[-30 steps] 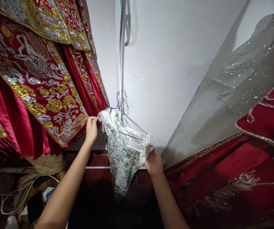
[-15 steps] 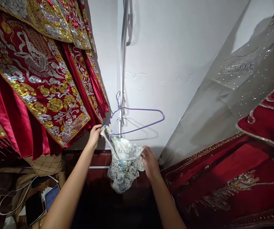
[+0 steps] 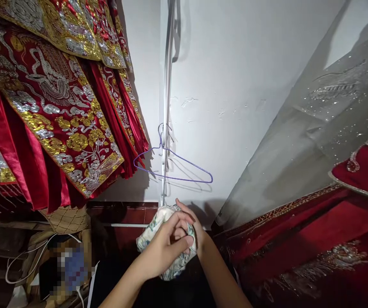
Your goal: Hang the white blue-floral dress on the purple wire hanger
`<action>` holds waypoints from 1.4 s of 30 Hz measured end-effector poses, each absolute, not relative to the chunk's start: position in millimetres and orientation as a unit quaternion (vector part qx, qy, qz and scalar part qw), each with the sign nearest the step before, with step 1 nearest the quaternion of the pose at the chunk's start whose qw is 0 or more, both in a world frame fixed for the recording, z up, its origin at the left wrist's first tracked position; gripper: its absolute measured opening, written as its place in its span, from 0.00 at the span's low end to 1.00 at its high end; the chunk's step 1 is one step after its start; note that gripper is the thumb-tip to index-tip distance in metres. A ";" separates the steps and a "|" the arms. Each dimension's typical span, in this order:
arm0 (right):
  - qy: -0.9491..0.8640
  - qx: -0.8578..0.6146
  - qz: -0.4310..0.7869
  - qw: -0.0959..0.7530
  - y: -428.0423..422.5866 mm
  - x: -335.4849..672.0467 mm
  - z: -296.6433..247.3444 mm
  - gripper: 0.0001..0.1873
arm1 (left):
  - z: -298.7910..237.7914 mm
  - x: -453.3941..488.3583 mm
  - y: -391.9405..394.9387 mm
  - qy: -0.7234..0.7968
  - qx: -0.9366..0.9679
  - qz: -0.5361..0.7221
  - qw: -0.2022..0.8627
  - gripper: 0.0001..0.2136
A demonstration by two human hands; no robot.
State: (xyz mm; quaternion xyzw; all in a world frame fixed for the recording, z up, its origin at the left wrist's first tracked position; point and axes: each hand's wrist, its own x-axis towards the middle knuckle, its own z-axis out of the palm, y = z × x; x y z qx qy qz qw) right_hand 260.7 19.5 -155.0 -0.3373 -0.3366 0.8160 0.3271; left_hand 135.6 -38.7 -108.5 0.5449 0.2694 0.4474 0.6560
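Observation:
A crumpled white garment (image 3: 150, 233) with a green and blue floral print is bunched up between my hands, below the hanger. My left hand (image 3: 166, 248) has its fingers curled on the cloth's upper edge, thumb toward the right. My right hand (image 3: 198, 229) is close against it on the right side, holding the gathered cloth; some of its fingers are hidden behind my left hand and one points upward. Above them, a thin purple wire hanger (image 3: 187, 179) hangs with no cloth on it, hooked by a metal pole (image 3: 167, 64) at the wall.
Red garments (image 3: 58, 128) with gold and silver embroidery hang at left. On the right are a sparkling sheer pale fabric (image 3: 286, 141) and a red beaded garment (image 3: 299, 239). A white cable (image 3: 10, 261) and partly blurred items lie on a wooden surface at lower left.
The garment has come off the hanger and moved down. My hands, apart before, have come together around it. The hanger now hangs tilted, its right end lower.

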 end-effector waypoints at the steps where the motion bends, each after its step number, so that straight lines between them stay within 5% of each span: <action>1: -0.348 -0.335 0.819 0.311 17.9 265.4 -148.0 0.29 | -100.3 130.1 -39.2 0.299 0.593 0.459 0.591 0.13; 5: -0.444 -0.352 0.782 0.260 8.2 279.5 -112.8 0.15 | -99.7 107.8 -22.2 0.335 0.658 0.547 0.394 0.18; 8: -0.660 -0.318 0.679 0.049 4.6 293.6 -76.1 0.11 | -130.8 100.6 -14.0 0.323 0.735 0.406 0.437 0.18; 10: -0.753 -0.288 0.592 -0.020 7.5 308.2 -51.6 0.08 | -152.6 93.1 -13.2 0.326 0.768 0.308 0.457 0.24; 13: -0.796 -0.349 0.474 0.137 23.1 327.8 -28.0 0.08 | -166.3 67.2 -8.1 0.362 0.788 0.287 0.406 0.24; 16: -0.737 -0.426 0.353 0.388 51.7 324.4 -31.9 0.19 | -156.0 32.6 -0.1 0.444 0.760 0.338 0.334 0.21; 18: -0.685 -0.453 0.338 0.459 73.2 307.0 -49.8 0.25 | -143.4 17.5 -1.0 0.471 0.717 0.366 0.360 0.20; 22: -0.680 -0.499 0.316 0.434 105.2 273.0 -98.0 0.17 | -121.3 15.7 -18.8 0.442 0.706 0.353 0.426 0.20; 25: -0.677 -0.554 0.192 0.444 114.6 278.0 -118.3 0.10 | -118.3 12.2 -21.8 0.452 0.787 0.256 0.332 0.20; 29: -0.680 -0.552 0.133 0.465 114.6 303.3 -112.0 0.15 | -130.6 -19.7 10.2 0.508 0.821 0.178 0.188 0.18; 34: -0.676 -0.517 0.187 0.491 110.2 304.9 -97.5 0.17 | -117.4 -40.0 62.2 0.528 0.767 0.359 0.059 0.16; 40: -0.701 -0.470 0.268 0.464 96.1 302.3 -105.3 0.09 | -73.6 -25.6 99.6 0.497 0.728 0.442 0.163 0.20; 42: -0.692 -0.462 0.274 0.482 94.5 314.8 -106.1 0.21 | -67.5 -27.4 108.1 0.490 0.738 0.430 0.176 0.19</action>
